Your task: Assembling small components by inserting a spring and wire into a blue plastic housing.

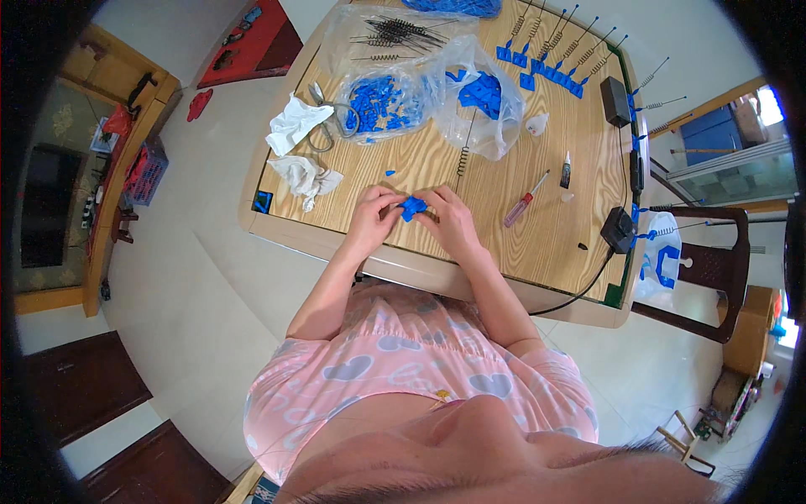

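Near the table's front edge, a small blue plastic piece (pixel 411 208) sits between my two hands. My left hand (pixel 376 214) pinches it from the left and my right hand (pixel 447 218) from the right, fingers closed on it. Its exact kind is too small to tell. Just beyond my left hand lies a tiny blue part (pixel 389 173). A dark coil spring with a long straight end (pixel 463 160) lies beyond my right hand. Farther off are a clear bag of small blue parts (pixel 386 105) and a clear bag with larger blue pieces (pixel 480 97).
Scissors (pixel 323 126) and crumpled white tissues (pixel 298 126) lie at the left. A screwdriver (pixel 518 210), a small tube (pixel 565 170) and a black adapter (pixel 619 228) with a cable are at the right. Springs fixed in blue blocks (pixel 554 76) line the far right; loose springs (pixel 399 35) lie farther back.
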A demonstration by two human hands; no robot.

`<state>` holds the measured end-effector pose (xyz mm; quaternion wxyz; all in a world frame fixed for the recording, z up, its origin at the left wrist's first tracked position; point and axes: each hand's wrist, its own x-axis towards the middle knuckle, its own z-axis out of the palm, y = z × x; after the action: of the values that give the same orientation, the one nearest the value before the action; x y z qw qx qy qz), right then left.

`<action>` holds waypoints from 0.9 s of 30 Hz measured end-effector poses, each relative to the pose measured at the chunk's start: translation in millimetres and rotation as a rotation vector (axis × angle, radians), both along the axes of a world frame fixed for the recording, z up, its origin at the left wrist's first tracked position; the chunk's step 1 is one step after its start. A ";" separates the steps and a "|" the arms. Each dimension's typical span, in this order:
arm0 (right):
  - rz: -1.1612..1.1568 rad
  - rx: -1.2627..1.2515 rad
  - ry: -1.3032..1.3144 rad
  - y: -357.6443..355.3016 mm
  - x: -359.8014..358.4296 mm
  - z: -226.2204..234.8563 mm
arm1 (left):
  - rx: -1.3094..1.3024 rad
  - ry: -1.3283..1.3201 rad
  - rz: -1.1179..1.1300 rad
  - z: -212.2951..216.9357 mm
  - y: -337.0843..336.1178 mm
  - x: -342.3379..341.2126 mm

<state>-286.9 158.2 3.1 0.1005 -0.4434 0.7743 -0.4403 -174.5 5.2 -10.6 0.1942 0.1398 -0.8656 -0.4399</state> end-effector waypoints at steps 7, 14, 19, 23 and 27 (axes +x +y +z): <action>-0.005 -0.023 -0.005 -0.6 -0.9 -1.3 | -0.074 -0.041 0.064 5.7 9.3 -2.9; -0.015 -0.049 -0.094 -3.1 -0.3 -5.5 | -0.052 -0.077 0.067 4.2 6.9 -5.7; -0.033 -0.029 -0.088 -4.5 1.9 -7.6 | -0.038 -0.074 0.073 3.8 6.1 -6.5; -0.060 -0.010 -0.029 -6.4 4.0 -8.7 | -0.025 -0.025 0.060 1.7 5.9 -7.7; -0.061 -0.018 -0.025 -6.2 5.6 -4.0 | -0.034 0.003 0.104 5.4 11.6 -6.8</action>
<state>-281.3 152.0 -0.9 0.0929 -0.4147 0.7822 -0.4555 -181.3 16.8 -5.2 0.2202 0.1806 -0.8642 -0.4148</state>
